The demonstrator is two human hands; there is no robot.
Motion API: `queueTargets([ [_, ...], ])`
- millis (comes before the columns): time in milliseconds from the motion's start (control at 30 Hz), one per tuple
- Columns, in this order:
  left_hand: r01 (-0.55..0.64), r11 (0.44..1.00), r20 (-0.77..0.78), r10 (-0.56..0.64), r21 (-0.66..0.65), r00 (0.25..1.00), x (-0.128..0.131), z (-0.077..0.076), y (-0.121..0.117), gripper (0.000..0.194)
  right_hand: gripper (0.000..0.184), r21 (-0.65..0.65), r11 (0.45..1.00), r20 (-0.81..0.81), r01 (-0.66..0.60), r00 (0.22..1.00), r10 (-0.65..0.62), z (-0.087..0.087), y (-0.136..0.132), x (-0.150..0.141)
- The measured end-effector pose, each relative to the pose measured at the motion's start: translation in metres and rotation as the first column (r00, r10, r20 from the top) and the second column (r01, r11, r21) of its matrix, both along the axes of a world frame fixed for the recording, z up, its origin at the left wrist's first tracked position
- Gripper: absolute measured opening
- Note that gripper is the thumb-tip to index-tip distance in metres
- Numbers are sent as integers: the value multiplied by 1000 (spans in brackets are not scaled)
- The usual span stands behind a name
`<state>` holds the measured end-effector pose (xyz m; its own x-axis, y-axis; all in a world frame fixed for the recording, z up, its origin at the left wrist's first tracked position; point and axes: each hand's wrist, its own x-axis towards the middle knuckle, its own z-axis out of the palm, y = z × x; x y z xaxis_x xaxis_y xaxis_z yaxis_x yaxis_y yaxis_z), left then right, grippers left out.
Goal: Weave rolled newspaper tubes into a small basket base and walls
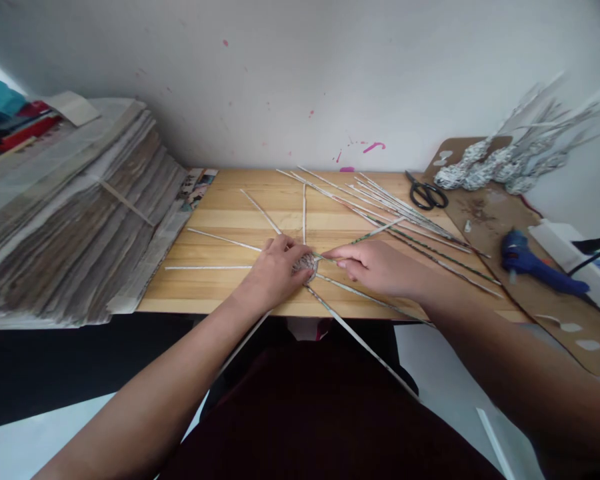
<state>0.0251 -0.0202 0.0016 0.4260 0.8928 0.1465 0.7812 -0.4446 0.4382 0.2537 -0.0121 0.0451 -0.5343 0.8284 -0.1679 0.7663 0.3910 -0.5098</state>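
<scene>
A small round woven base (306, 264) of rolled paper lies near the table's front edge, with several thin paper tubes (226, 239) spreading out from it like spokes. My left hand (283, 263) rests over the base's left side, its fingers and thumb pressing it against the wood and hiding part of it. On the base's right side my right hand (363, 263) pinches a thin paper strip (333, 258) between thumb and forefinger, close to the weave. One spoke (353, 330) runs over the front edge toward my lap.
Loose paper tubes (405, 217) lie at the right back, beside black scissors (426, 193). A blue glue gun (540, 263) sits on cardboard (500, 247) near a white power strip (580, 253). Stacked newspapers (90, 220) rise at the left; crumpled paper bundles (500, 163) stand at the right.
</scene>
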Motion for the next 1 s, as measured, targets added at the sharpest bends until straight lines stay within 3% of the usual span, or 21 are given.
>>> queueTargets([
  [167,12,997,-13,-11,74,1000,0,-4,0,34,42,15,1000,-43,1,999,0,-10,-10,7],
  [267,77,991,-16,-76,109,997,0,-4,0,32,40,65,998,-61,0,998,4,-14,-17,12],
  [467,199,973,-65,-192,118,979,-3,1,2,30,38,101,995,87,-21,996,12,-11,-28,21],
  [667,202,976,-109,-192,86,975,-3,4,4,31,38,108,993,121,-46,992,33,-9,-42,42],
  [1000,302,953,-182,-291,35,939,-9,13,7,42,36,124,985,-9,119,993,-119,-19,-89,85],
])
